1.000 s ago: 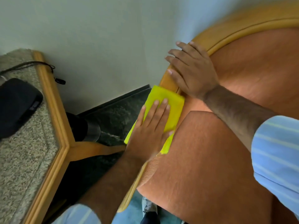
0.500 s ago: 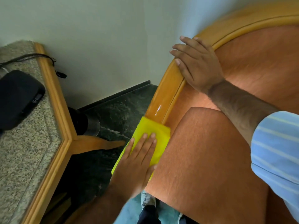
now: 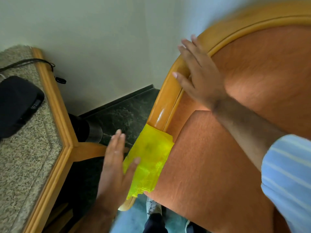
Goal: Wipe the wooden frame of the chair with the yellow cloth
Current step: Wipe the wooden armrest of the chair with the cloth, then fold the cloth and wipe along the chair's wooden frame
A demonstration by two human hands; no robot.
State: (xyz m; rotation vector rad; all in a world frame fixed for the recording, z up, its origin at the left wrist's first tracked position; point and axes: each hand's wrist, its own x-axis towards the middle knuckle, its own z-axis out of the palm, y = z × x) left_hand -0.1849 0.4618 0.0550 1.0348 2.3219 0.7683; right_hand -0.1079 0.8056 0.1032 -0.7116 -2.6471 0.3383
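A black device lies on the granite worktop. The left hand is flat, fingers released, thumb touching the yellow cloth draped over the lower frame. The right hand rests open-fingered higher on the frame, beside the orange cushion.

Your attire, itemised: right sleeve, light blue with thin white stripes, pushed up so the forearm shows bare. Left hand and right hand, both without rings, watch or gloves. Dark trouser leg. Grey laced shoe.
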